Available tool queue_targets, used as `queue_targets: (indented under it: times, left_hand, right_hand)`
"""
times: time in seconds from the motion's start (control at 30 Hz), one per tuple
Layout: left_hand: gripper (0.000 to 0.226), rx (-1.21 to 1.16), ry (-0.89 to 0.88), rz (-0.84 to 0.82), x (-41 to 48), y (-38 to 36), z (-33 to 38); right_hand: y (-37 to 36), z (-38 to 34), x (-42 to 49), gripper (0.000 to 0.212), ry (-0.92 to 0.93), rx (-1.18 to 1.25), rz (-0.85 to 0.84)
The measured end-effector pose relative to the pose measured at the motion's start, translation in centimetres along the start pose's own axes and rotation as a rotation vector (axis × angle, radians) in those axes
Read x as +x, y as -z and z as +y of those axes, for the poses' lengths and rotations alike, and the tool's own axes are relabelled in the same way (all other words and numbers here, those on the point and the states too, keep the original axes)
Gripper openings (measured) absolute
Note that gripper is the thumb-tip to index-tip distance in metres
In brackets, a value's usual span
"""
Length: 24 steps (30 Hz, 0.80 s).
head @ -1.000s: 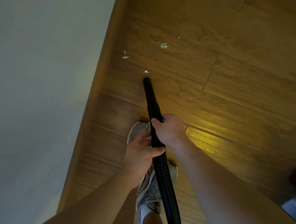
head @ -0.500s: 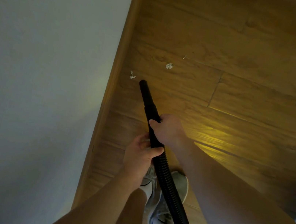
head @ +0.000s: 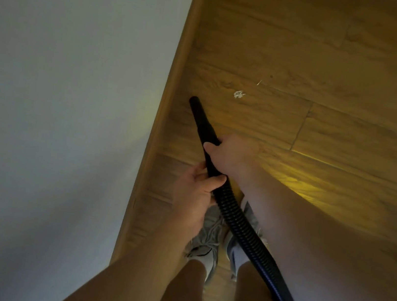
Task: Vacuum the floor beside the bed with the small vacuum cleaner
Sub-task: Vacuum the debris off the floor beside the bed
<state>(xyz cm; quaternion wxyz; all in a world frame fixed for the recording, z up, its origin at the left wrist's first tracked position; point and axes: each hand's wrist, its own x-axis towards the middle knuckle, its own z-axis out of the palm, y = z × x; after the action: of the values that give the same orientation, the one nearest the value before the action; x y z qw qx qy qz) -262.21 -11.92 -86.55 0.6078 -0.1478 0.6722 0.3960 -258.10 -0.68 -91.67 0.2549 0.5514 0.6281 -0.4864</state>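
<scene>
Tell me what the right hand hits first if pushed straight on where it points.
The right hand would probably meet the wooden edge strip beyond the nozzle; the white scrap lies off that line. Depth unclear.

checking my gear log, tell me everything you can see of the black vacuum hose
The black plastic vacuum hose has a ribbed flexible section running up from lower right into a smooth tapered nozzle. Its tip points down at the brown wooden floor. The right hand grips the nozzle; the left hand grips where ribbing starts.
</scene>
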Motion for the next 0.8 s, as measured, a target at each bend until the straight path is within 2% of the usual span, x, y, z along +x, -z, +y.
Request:
queue_targets:
  times: [0.27,0.43,0.8]
  left_hand:
    - [0.035,0.057,0.016,-0.041,-0.5,-3.4,-0.7]
    - [0.040,0.093,0.015,-0.073,-1.0,-5.5,-0.7]
    - [0.043,0.121,0.025,-0.070,-0.8,-9.2,0.1]
  right_hand:
    - [2.1,3.3,-0.3,0.037,-0.083,0.131,0.033]
    - [4.0,5.2,-1.3,0.030,-0.076,0.193,0.060]
    - [7.2,7.2,-0.7,0.029,-0.109,0.220,0.087]
